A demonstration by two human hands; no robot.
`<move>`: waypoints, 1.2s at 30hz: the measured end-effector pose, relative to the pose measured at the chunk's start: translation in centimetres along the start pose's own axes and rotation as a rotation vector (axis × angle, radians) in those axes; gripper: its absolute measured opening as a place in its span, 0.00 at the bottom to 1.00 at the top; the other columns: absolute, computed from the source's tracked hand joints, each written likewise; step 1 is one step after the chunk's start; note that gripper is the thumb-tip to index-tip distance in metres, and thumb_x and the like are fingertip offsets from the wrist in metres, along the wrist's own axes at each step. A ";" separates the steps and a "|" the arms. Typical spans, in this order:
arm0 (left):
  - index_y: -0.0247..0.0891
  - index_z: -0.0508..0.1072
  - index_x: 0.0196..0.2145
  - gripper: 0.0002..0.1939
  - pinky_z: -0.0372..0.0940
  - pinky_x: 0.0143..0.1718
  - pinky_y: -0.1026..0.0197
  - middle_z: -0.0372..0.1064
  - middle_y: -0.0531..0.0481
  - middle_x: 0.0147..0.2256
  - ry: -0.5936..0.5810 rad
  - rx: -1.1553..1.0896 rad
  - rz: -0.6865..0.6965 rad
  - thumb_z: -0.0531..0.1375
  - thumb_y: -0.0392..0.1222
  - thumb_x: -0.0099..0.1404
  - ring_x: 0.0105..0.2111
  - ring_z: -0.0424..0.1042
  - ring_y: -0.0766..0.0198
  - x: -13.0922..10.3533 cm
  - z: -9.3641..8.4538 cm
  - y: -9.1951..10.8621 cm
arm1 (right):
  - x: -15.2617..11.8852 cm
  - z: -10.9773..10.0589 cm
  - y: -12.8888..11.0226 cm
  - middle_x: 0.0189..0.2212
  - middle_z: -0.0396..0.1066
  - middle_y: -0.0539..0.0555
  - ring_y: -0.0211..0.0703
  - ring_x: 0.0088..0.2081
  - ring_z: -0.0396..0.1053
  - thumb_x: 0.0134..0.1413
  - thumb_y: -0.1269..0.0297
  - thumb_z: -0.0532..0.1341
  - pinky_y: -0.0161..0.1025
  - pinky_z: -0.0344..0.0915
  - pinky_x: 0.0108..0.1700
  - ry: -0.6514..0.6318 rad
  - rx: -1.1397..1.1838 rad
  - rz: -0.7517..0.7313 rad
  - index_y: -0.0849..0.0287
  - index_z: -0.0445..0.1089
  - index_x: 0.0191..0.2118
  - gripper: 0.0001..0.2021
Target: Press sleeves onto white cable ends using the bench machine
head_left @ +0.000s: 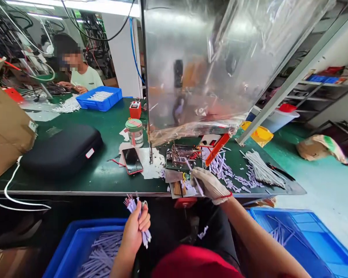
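My left hand is bare and closed round a bundle of purple sticks with thin reddish wire ends, held in front of the table edge above a blue bin. My right hand, in a white glove with a red cuff, pinches a purple strip at the table's front edge. Just left of the glove is a metal blade on a wooden block. Behind it sits a small metal fixture with red wires. Loose purple pieces lie right of the fixture.
A blue bin of purple sticks stands at lower left, another blue bin at lower right. A phone, a jar and a black case lie on the table. A film-covered panel rises ahead. One person sits opposite.
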State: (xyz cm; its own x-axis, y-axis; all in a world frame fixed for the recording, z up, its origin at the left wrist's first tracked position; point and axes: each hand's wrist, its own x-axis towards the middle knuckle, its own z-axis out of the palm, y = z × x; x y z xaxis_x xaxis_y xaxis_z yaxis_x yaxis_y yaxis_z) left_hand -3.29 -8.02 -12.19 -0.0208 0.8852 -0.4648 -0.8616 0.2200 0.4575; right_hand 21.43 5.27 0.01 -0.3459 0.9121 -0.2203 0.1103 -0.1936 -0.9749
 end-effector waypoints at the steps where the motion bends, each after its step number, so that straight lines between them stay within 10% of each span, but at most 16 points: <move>1: 0.34 0.70 0.30 0.20 0.42 0.13 0.72 0.46 0.65 0.13 -0.016 0.016 0.022 0.70 0.53 0.58 0.11 0.43 0.78 0.3 0.8 0.4 | 0.4 0.2 0.5 0.21 0.68 0.50 0.32 0.16 0.56 0.56 0.45 0.60 0.32 0.52 0.17 -0.040 0.034 -0.017 0.58 0.65 0.27 0.20; 11: 0.32 0.71 0.29 0.16 0.43 0.13 0.71 0.47 0.64 0.13 -0.032 0.081 0.096 0.68 0.48 0.61 0.12 0.45 0.79 1.3 6.3 0.6 | 1.4 1.7 4.0 0.21 0.69 0.48 0.34 0.18 0.62 0.54 0.46 0.61 0.31 0.57 0.18 0.075 0.083 0.020 0.57 0.68 0.29 0.18; 36: 0.35 0.69 0.28 0.16 0.43 0.13 0.71 0.46 0.64 0.13 0.053 0.235 0.136 0.69 0.49 0.60 0.12 0.43 0.77 1.4 7.2 0.2 | 3.4 2.1 3.8 0.16 0.69 0.52 0.37 0.14 0.62 0.51 0.50 0.62 0.33 0.57 0.14 0.065 0.339 0.165 0.61 0.71 0.26 0.17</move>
State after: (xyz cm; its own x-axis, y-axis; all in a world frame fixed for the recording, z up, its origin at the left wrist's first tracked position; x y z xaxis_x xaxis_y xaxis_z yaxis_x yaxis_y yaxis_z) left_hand 0.19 -3.78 -7.26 -0.1601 0.8916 -0.4236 -0.7081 0.1953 0.6786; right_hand 18.69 6.92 -4.50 -0.2878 0.8775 -0.3837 -0.1585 -0.4388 -0.8845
